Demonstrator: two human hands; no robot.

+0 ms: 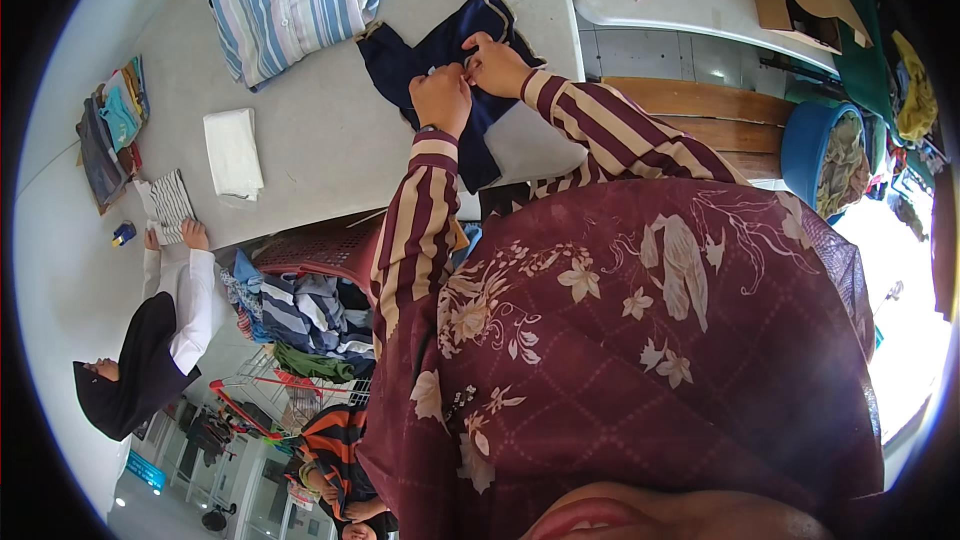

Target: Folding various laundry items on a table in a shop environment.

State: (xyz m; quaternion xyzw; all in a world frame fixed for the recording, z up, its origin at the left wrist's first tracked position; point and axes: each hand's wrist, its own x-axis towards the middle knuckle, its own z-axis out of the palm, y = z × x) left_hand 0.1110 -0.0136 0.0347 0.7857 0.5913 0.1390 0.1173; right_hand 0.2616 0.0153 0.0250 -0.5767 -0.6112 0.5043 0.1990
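Note:
A dark navy garment (480, 142) with light trim along some edges lies on the pale table (315, 157), partly over its near edge. Both my hands are on its middle, fingertips close together. My left hand (441, 99), with a watch at the wrist, pinches a part of it. My right hand (495, 66) meets it from the right, index finger bent; small pale bits show at the fingers, too small to name. The fingers hide what exactly is pinched. Left of the garment is a folded blue-and-white striped shirt (289, 4); a folded white cloth (232, 152) lies farther left.
At left, a co-worker in white sleeves handles a striped cloth (171, 199) near a clothes pile (112, 127). A red plastic basket (322, 251) and heaped clothes (315, 315) stand below the table edge. At right are a wooden bench (697, 101), a blue tub (810, 142) and a cardboard box (787, 7).

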